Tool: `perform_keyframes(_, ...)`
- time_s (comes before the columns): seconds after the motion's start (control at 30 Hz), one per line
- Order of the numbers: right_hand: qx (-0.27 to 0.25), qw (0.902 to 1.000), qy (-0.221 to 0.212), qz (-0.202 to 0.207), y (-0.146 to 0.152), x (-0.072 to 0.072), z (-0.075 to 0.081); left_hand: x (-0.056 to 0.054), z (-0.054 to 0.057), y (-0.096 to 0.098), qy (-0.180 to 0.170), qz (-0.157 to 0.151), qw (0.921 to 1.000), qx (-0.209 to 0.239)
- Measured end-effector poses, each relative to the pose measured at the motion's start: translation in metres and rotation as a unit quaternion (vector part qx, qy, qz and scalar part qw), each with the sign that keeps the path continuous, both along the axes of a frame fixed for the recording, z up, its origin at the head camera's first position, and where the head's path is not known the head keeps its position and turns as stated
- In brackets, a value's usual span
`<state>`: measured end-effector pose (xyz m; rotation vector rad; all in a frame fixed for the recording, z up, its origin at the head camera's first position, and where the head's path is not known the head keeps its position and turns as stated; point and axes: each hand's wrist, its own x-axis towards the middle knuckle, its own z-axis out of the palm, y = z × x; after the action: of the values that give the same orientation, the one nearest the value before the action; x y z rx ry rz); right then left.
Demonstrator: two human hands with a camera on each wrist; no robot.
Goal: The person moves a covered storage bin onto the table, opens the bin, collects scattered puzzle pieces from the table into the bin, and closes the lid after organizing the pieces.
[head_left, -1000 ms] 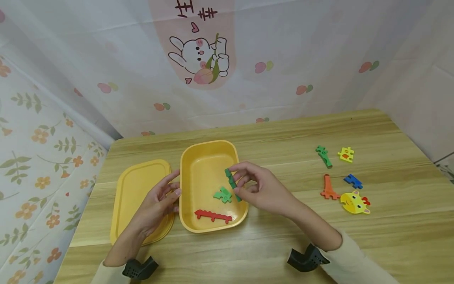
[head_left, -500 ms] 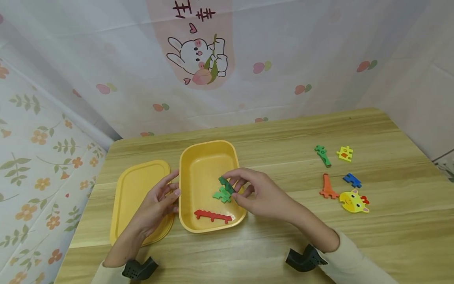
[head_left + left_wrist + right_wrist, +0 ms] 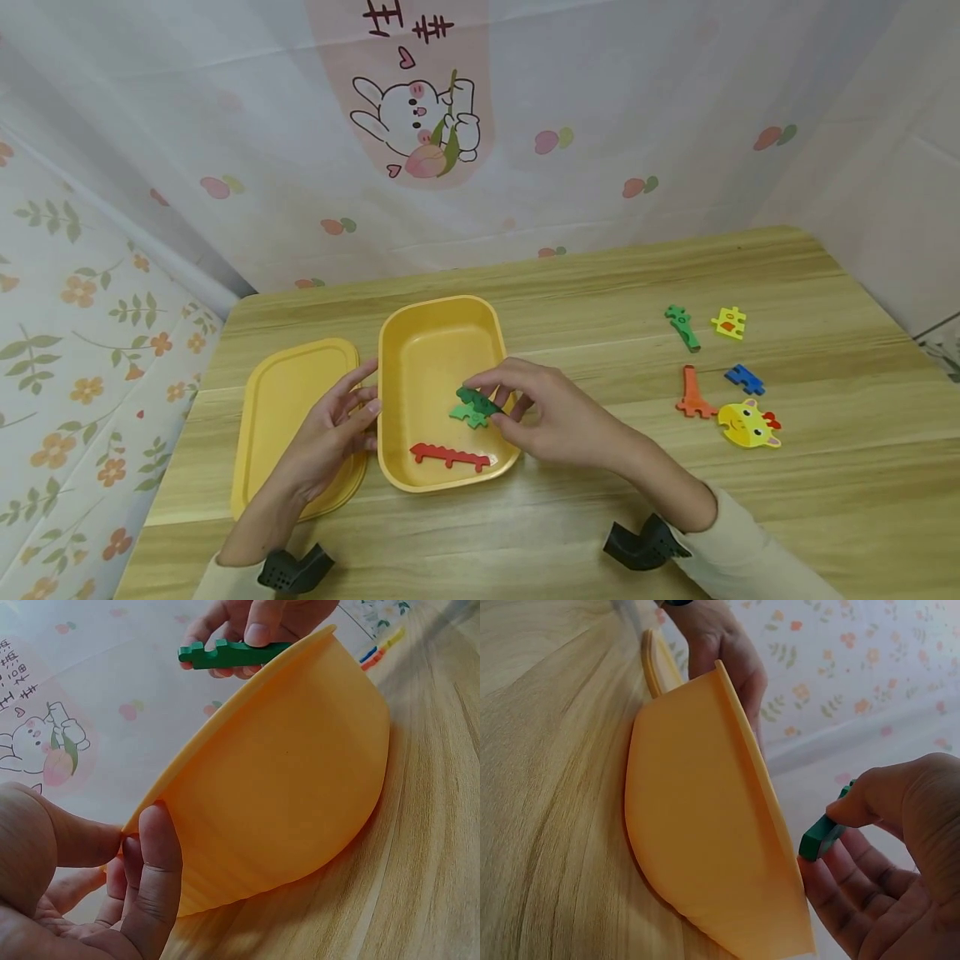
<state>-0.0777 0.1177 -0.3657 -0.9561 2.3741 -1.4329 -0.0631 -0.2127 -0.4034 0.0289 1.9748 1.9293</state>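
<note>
Over the yellow box, my right hand pinches a dark green puzzle piece between thumb and fingers. Its notched edge shows in the left wrist view, above the box rim. Below it in the head view lies a light green puzzle piece, partly covered. A long red puzzle piece rests on the box floor nearer the front. My left hand touches the outside of the box's left wall, thumb and fingertips right at the rim.
A yellow lid lies left of the box, partly under my left hand. On the right of the wooden table are a green piece, a yellow piece, a blue piece, an orange piece and a giraffe-head piece.
My right hand has moved left and inward over the box with the dark green puzzle piece, turning it flatter above the light green one. The left hand stays at the rim.
</note>
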Motion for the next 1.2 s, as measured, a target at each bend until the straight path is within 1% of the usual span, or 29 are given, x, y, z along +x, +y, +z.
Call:
perform_keyframes(0.2,0.013,0.9998,0.013,0.004,0.0006,0.0018,0.0014,0.0004,-0.0008,0.0,-0.001,-0.002,1.0,0.004)
perform_keyframes(0.47,0.026,0.9988,0.041,0.005,0.0025,0.0017,0.0017,0.0013,-0.0013,0.0007,-0.002,0.001,1.0,0.0)
perform_keyframes(0.6,0.026,0.9986,0.046,-0.001,0.0029,0.0015,0.002,0.0008,-0.001,0.0014,-0.004,0.004,1.0,-0.004)
perform_keyframes(0.77,0.027,0.9989,0.039,-0.003,0.0031,0.0016,0.0031,0.0008,-0.0007,0.0011,-0.005,0.005,1.0,-0.002)
perform_keyframes(0.9,0.031,0.9983,0.049,-0.002,0.0043,0.0009,0.0042,0.0008,-0.0012,0.0006,-0.002,0.002,1.0,0.004)
perform_keyframes(1.0,0.035,0.9973,0.065,-0.007,0.006,-0.0004,0.0044,0.0007,-0.0016,0.0003,0.0,-0.001,1.0,0.008)
perform_keyframes(1.2,0.036,0.9967,0.072,-0.011,0.0092,-0.0024,0.0036,0.0005,-0.0019,0.0004,-0.001,-0.003,0.9999,0.012)
